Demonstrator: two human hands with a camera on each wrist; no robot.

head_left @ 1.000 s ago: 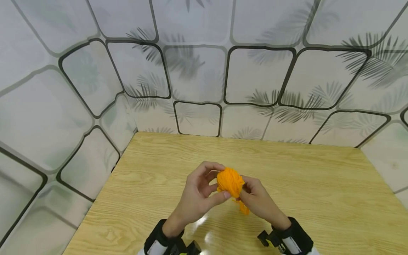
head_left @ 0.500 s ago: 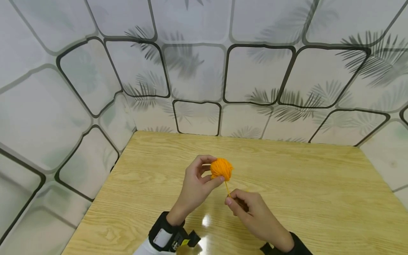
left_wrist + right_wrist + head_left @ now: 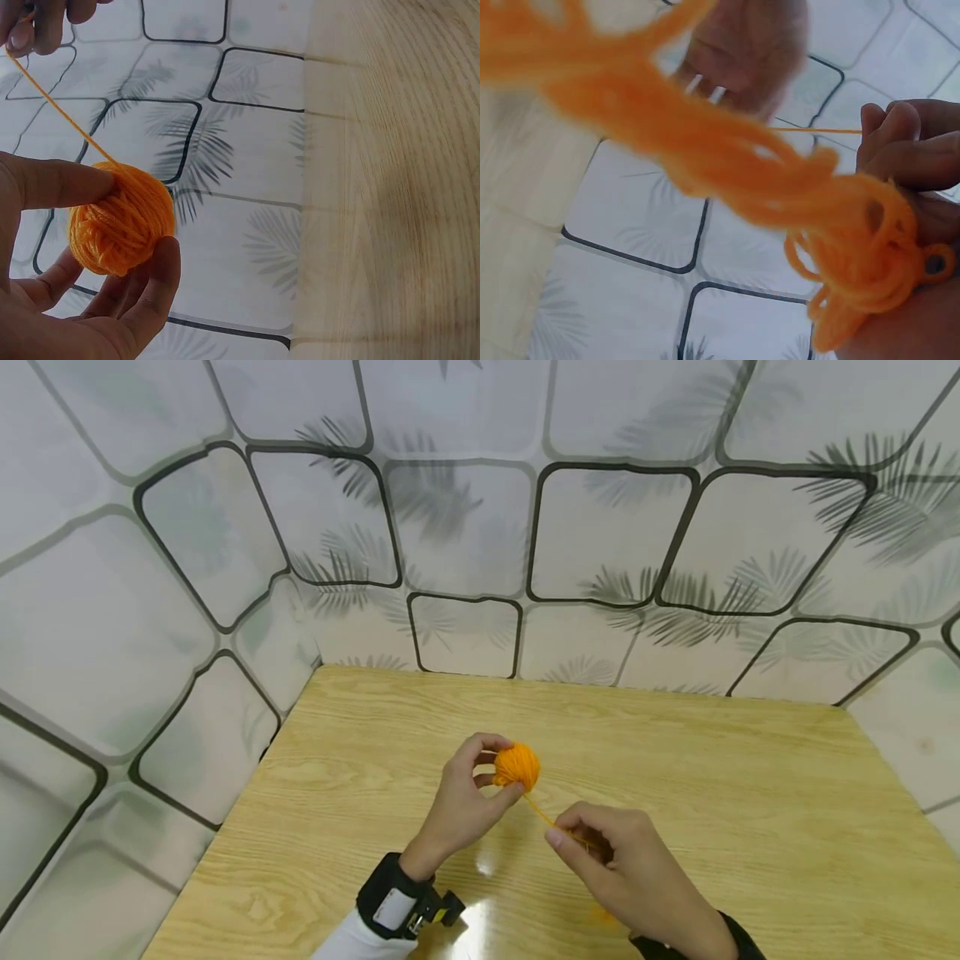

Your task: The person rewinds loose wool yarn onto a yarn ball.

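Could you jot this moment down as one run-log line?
Left hand: holds orange yarn ball; right hand: pinches strand; strand: runs straight between hands; looped yarn: beside right hand; hands: above wooden table

The table (image 3: 787, 793), in pale yellow wood grain, fills the lower frame of the head view, its far edge just below mid-height. At lower centre its glossy top shows 2 white glints (image 3: 471, 928); right of them is a faint orange patch (image 3: 604, 915), too blurred to identify.
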